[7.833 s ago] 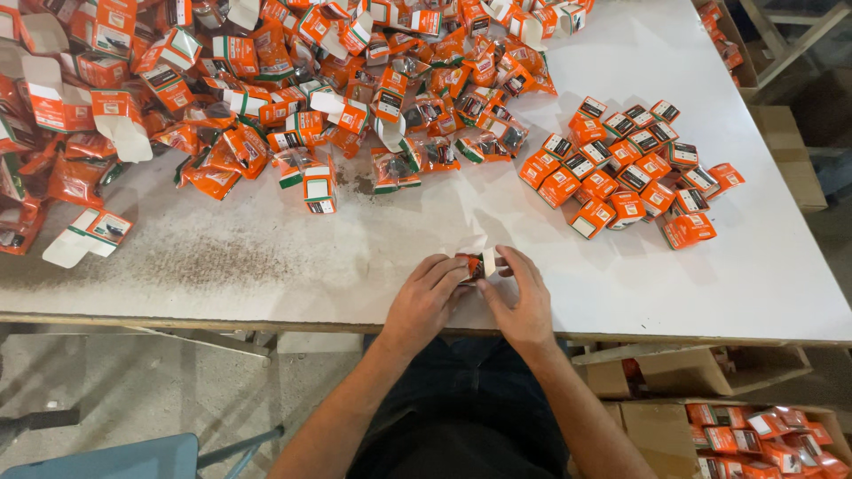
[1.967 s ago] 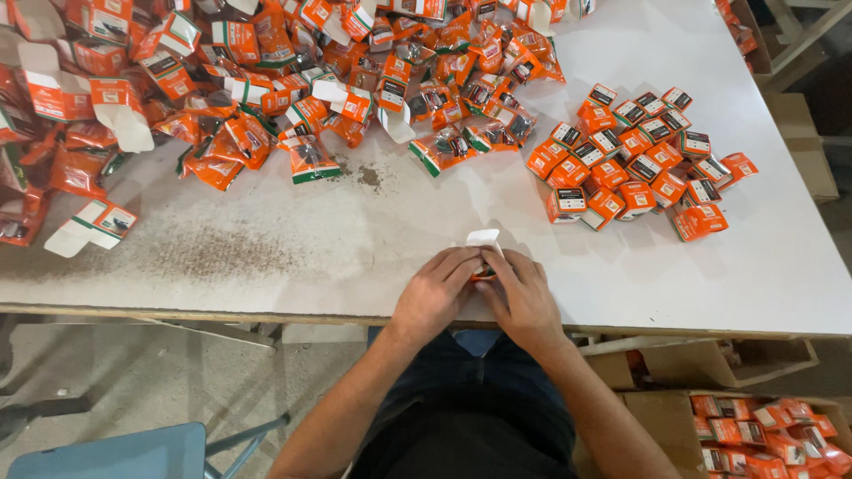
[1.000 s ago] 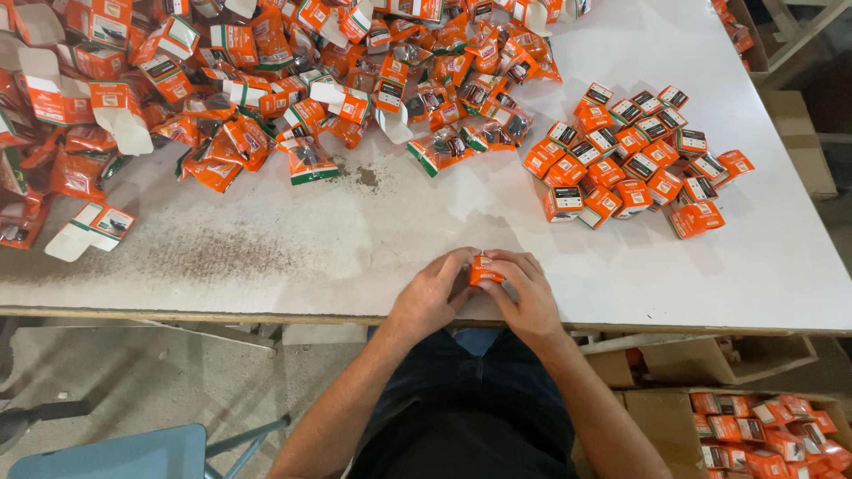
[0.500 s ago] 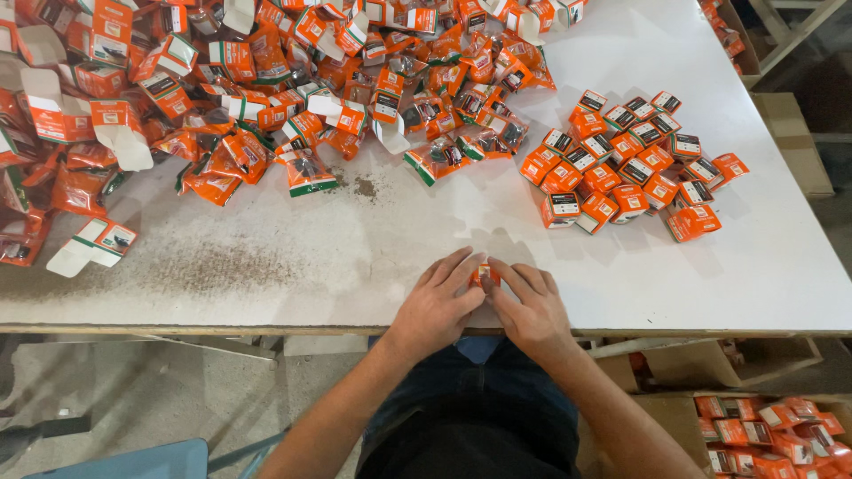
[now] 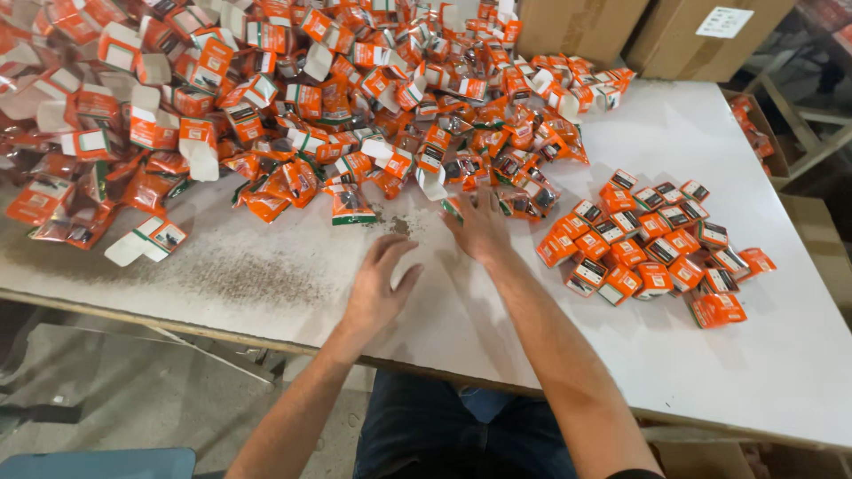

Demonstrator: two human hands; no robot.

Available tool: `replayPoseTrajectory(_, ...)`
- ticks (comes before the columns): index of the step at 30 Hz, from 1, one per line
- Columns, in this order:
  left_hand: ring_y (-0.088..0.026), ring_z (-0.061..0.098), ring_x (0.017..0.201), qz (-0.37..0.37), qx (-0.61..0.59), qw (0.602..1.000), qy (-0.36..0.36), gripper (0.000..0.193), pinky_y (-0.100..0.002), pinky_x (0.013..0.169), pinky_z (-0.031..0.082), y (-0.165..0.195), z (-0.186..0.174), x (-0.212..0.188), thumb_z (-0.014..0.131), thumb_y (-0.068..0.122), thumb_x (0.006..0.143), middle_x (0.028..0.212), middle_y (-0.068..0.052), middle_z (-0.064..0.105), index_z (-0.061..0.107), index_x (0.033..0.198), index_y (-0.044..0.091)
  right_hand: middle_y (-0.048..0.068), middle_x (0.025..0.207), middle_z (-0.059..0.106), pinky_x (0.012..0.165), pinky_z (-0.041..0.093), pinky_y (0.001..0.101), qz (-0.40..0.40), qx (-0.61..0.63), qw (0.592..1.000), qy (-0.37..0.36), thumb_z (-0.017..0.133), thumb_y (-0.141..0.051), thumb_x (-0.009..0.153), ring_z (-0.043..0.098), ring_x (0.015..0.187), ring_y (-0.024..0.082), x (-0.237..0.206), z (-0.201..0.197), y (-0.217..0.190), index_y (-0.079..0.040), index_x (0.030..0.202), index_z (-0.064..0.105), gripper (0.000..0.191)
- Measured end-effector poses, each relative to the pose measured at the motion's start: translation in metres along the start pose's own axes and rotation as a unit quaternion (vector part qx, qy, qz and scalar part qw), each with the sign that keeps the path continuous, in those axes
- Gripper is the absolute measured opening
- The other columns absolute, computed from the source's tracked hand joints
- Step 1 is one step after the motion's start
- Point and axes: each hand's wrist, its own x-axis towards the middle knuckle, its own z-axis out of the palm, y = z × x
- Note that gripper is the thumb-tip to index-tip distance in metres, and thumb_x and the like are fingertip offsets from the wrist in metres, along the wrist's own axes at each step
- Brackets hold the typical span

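Both hands are out over the white bench [image 5: 266, 266] with nothing in them: the left hand [image 5: 377, 288] hovers just above the bare top with its fingers spread, and the right hand [image 5: 479, 226] is stretched forward, fingers fanned open, its tips at the near edge of the loose pile [image 5: 293, 98] of orange and white flat cartons and foil packets. The thing nearest the right fingertips is a small packet [image 5: 454, 208] with a green edge, lying at the fringe of the pile; whether the fingers already touch it cannot be told. To the right, well apart from the pile, sits the cluster of closed boxes [image 5: 657, 244], packed side by side. The main risk, as I judge it, lies in the tangle at the pile's edge: pieces overlap and lean on each other, so a broad open-handed reach could drag two or three along, or push the packet further under its neighbours. The right forearm passes just beside the closed boxes, and a sideways sweep might knock the nearest ones out of their rows. The open carton [image 5: 146, 241] near the front left edge could slide off if the pile is shoved. Dark grit [image 5: 257, 284] speckling the top might also get onto whatever is dragged across it.
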Motion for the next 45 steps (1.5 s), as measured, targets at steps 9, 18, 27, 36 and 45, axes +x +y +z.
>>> replayPoseTrajectory(9, -0.038, 0.060, 0.103, -0.137, 0.163, 0.972, 0.104, 0.049, -0.050, 0.087, 0.052, -0.102, 0.029, 0.126, 0.081, 0.020, 0.082, 0.115, -0.018, 0.059, 0.065, 0.125, 0.005, 0.013, 0.110, 0.064, 0.098, 0.043, 0.0570, 0.036, 0.087, 0.995, -0.022, 0.072, -0.016, 0.086, 0.058, 0.107, 0.039, -0.064, 0.005, 0.010, -0.004, 0.116, 0.060, 0.035)
replayPoseTrajectory(18, -0.037, 0.058, 0.109, -0.095, 0.143, 0.979, 0.111, 0.022, -0.047, 0.088, 0.053, -0.081, 0.060, 0.153, 0.080, 0.015, 0.082, 0.116, -0.015, 0.057, 0.072, 0.100, 0.008, 0.021, 0.122, 0.063, 0.092, 0.046, 0.0501, -0.042, 0.133, 0.990, -0.016, 0.061, -0.002, 0.085, 0.058, 0.110, 0.041, -0.120, -0.041, 0.011, -0.002, 0.105, 0.058, 0.021)
replayPoseTrajectory(27, -0.036, 0.065, 0.102, 0.103, -0.029, 0.991, -0.081, 0.033, -0.043, 0.089, 0.056, 0.035, 0.017, 0.029, 0.077, 0.004, 0.076, 0.113, -0.013, 0.063, 0.057, 0.103, 0.004, 0.012, 0.095, 0.070, 0.064, 0.054, 0.0363, 0.179, 0.269, 0.946, -0.010, 0.058, -0.008, 0.096, 0.068, 0.071, 0.023, -0.136, -0.068, 0.009, -0.003, 0.116, 0.066, 0.022)
replayPoseTrajectory(36, -0.035, 0.065, 0.100, 0.211, -0.015, 0.948, -0.237, 0.036, -0.043, 0.088, 0.056, 0.055, 0.022, -0.006, 0.079, 0.015, 0.079, 0.107, -0.012, 0.067, 0.057, 0.106, 0.006, 0.004, 0.068, 0.060, 0.051, 0.043, 0.0234, 0.372, 0.407, 0.833, 0.048, 0.059, -0.019, 0.103, 0.053, 0.057, 0.007, -0.174, -0.081, -0.001, -0.006, 0.106, 0.070, 0.017)
replayPoseTrajectory(45, -0.030, 0.066, 0.106, 0.281, 0.063, 0.910, -0.299, 0.031, -0.041, 0.095, 0.055, 0.057, 0.020, 0.000, 0.064, 0.008, 0.084, 0.114, -0.009, 0.068, 0.063, 0.115, 0.008, 0.013, 0.091, 0.070, 0.066, 0.052, 0.0313, 0.150, 0.181, 0.971, 0.050, 0.074, -0.016, 0.090, 0.066, 0.075, 0.022, -0.165, -0.103, -0.023, -0.004, 0.096, 0.067, 0.015)
